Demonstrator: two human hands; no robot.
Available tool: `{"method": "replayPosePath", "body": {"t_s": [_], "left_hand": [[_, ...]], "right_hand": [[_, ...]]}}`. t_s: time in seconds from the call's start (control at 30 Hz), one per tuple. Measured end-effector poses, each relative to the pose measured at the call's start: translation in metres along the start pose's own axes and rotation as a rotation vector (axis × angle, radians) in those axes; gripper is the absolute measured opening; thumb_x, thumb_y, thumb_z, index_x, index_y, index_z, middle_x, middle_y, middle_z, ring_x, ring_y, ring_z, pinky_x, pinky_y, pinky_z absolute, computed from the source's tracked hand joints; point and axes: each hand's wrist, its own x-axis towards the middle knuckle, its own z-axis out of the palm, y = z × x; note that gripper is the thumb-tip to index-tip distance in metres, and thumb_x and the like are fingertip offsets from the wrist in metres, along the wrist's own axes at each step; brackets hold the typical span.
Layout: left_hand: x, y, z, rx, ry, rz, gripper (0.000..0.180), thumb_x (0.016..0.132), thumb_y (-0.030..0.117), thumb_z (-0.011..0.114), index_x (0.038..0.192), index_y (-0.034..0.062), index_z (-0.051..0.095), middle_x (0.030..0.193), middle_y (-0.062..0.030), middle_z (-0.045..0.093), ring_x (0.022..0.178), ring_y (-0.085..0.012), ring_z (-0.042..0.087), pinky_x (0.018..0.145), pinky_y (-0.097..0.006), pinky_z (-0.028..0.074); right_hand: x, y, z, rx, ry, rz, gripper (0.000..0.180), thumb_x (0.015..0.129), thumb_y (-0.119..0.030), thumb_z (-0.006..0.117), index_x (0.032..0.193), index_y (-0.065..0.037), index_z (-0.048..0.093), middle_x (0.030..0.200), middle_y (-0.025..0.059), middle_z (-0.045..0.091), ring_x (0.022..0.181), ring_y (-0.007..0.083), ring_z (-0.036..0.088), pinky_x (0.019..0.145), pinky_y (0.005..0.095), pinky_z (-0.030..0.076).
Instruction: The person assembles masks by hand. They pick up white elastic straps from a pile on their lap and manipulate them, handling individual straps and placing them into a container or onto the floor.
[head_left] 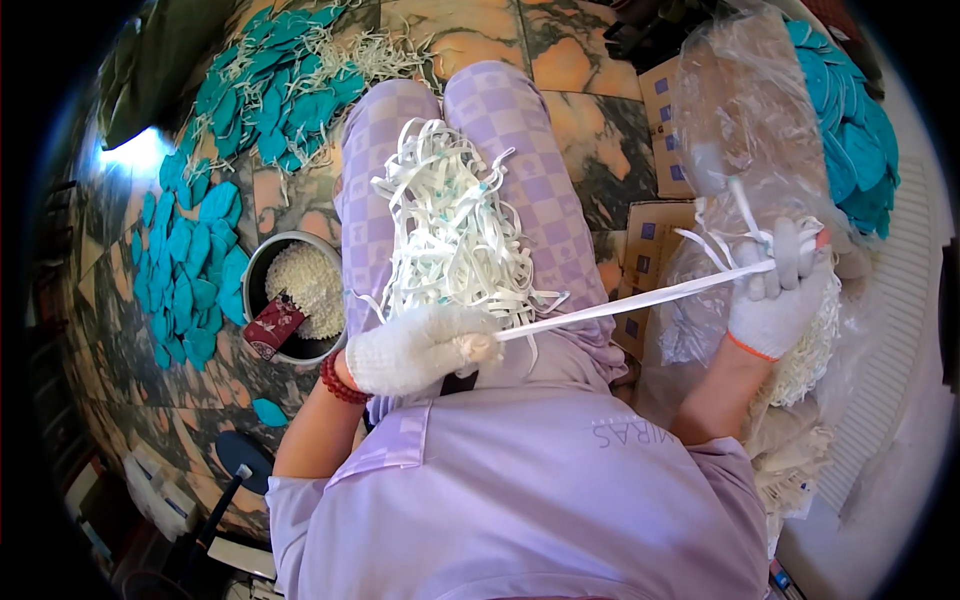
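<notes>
A narrow white strap (625, 304) runs taut between my two gloved hands, slanting up to the right. My left hand (425, 348), in a white knit glove with bare fingertips, pinches its lower end just above my lap. Out to the right, my right hand (785, 285) is closed around the other end, and several loose white strap ends stick out past its fingers. Across my thighs lies a tangled heap of white straps (455, 225) with bits of teal among them. The right hand is beside a clear plastic bag (745, 110).
Teal fabric pieces (190, 275) lie in piles on the marble floor at the left, with more straps (385, 55) beyond. A pot (255, 265) of white bits stands by my left thigh. Cardboard boxes (650, 240) and a teal stack (850, 130) are at the right.
</notes>
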Motion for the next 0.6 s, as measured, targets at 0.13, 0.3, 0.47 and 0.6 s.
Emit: {"method": "replayPosePath", "body": {"t_s": [0.13, 0.3, 0.47, 0.6], "left_hand": [[-0.006, 0.000, -0.006, -0.243, 0.007, -0.094, 0.027, 0.104, 0.022, 0.048, 0.096, 0.0010, 0.062, 0.085, -0.0017, 0.059, 0.077, -0.0117, 0.053, 0.074, -0.028, 0.046], [-0.010, -0.003, -0.010, -0.392, 0.088, -0.055, 0.027, 0.101, 0.023, 0.050, 0.092, 0.0000, 0.061, 0.085, -0.0015, 0.059, 0.072, -0.0094, 0.050, 0.067, -0.024, 0.044], [-0.007, -0.011, 0.002, -0.477, 0.314, 0.003, 0.028, 0.098, 0.027, 0.053, 0.087, 0.0035, 0.062, 0.078, -0.0004, 0.058, 0.058, -0.0055, 0.044, 0.050, -0.021, 0.035], [-0.007, -0.007, 0.000, -0.037, 0.380, 0.049, 0.029, 0.100, 0.029, 0.053, 0.088, 0.0041, 0.063, 0.073, 0.0018, 0.056, 0.057, -0.0046, 0.044, 0.049, -0.021, 0.033]], "right_hand": [[0.002, -0.035, -0.026, 0.028, -0.117, -0.196, 0.030, 0.103, -0.024, 0.045, 0.073, -0.016, 0.043, 0.059, -0.0034, 0.036, 0.040, 0.0079, 0.028, 0.039, 0.0233, 0.028], [-0.008, -0.012, -0.013, -0.502, 0.443, -0.381, 0.008, 0.096, -0.017, 0.051, 0.094, -0.010, 0.056, 0.068, -0.0019, 0.049, 0.051, 0.0065, 0.043, 0.048, 0.0215, 0.038], [-0.055, 0.068, -0.030, -1.337, -0.278, 0.197, 0.028, 0.082, -0.005, 0.066, 0.110, -0.005, 0.062, 0.083, 0.0054, 0.066, 0.068, 0.0147, 0.068, 0.062, 0.0291, 0.053], [-0.074, 0.111, -0.041, -1.750, -0.586, -0.090, 0.027, 0.080, -0.011, 0.073, 0.105, -0.009, 0.066, 0.081, 0.0094, 0.067, 0.072, 0.0244, 0.070, 0.061, 0.0337, 0.054]]}}
